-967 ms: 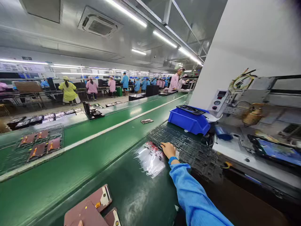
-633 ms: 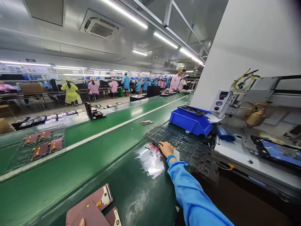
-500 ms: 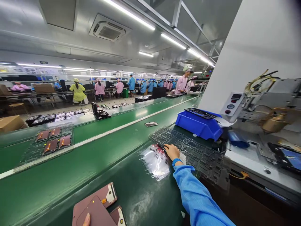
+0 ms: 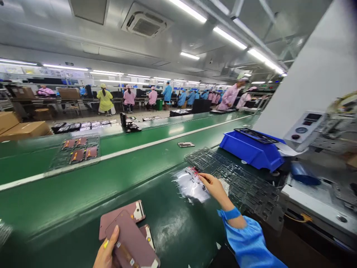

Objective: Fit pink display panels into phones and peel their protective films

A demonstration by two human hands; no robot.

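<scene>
My left hand (image 4: pixel 107 249) grips a mauve phone panel (image 4: pixel 134 238) by its left edge, thumb on top. Under and behind it lie more mauve panels (image 4: pixel 114 217) with pale ends on the green bench. My right hand (image 4: pixel 213 186), in a blue sleeve, is at the right edge of a pile of clear plastic films (image 4: pixel 189 188) with red tabs. Its thumb and forefinger are pinched together at the tabs; what is between them is too small to make out.
Clear moulded trays (image 4: pixel 237 182) lie right of the films, with a blue bin (image 4: pixel 251 150) behind. A phone part (image 4: pixel 186 144) sits on the green conveyor (image 4: pixel 156 156). Another tray holds mauve parts (image 4: pixel 77 155) at left. A machine (image 4: pixel 306 126) stands at right; people work farther back.
The view has shifted left. My left hand has come further into view with the panel, now raised and turned. My right hand's fingers have drawn into a pinch at the films' edge.
</scene>
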